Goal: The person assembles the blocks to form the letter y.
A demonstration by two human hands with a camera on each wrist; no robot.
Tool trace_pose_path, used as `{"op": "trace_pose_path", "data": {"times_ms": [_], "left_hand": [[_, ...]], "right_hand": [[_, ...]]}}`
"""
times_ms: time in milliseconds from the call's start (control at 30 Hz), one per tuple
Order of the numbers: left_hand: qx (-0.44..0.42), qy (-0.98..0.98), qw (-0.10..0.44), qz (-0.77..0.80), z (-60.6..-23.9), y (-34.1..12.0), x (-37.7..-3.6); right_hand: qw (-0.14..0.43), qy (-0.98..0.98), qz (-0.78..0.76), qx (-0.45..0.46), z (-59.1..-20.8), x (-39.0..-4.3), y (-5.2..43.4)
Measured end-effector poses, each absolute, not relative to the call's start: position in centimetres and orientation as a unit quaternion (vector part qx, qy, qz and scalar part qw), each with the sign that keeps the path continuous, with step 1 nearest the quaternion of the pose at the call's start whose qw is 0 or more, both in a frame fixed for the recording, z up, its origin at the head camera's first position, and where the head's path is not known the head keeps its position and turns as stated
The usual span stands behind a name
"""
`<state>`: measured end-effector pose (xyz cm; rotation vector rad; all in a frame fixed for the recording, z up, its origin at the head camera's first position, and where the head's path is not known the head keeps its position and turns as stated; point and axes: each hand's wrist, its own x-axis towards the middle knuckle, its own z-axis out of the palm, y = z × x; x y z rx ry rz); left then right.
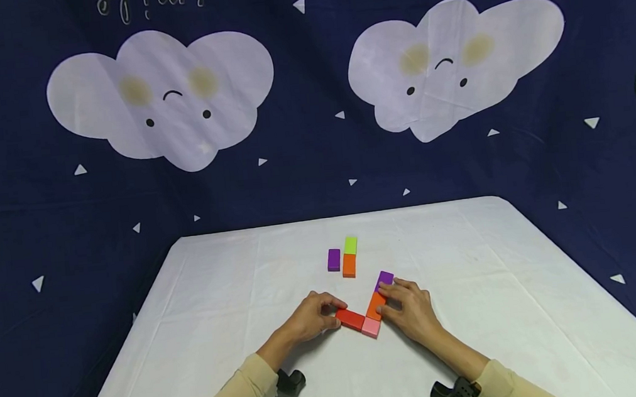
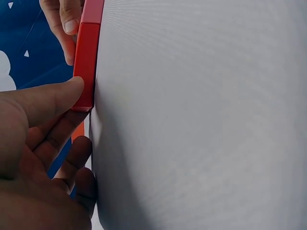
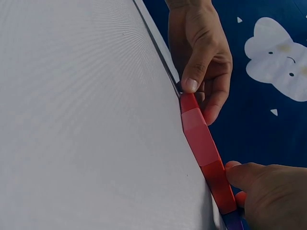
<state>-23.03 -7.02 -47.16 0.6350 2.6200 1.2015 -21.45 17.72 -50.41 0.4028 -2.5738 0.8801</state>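
Hands pinch blocks: left hand [image 1: 309, 318] red block [image 1: 351, 319], right hand [image 1: 413, 309] orange block [image 1: 375, 306].

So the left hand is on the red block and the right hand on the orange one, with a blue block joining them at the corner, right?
Not quite: in the head view the corner block is pink, not blue. The rest holds: the left hand touches the red block, and the right hand touches the orange block.
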Motion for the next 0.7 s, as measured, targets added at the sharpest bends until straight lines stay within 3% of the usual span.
{"op": "trace_pose_path", "data": {"times_ms": [700], "left_hand": [[0.219,0.882,0.096,0.405,-47.18,-7.17,-23.05]], "right_hand": [[0.199,-0.917,0.315,0.145,-50.44,-21.51,17.71]]}}
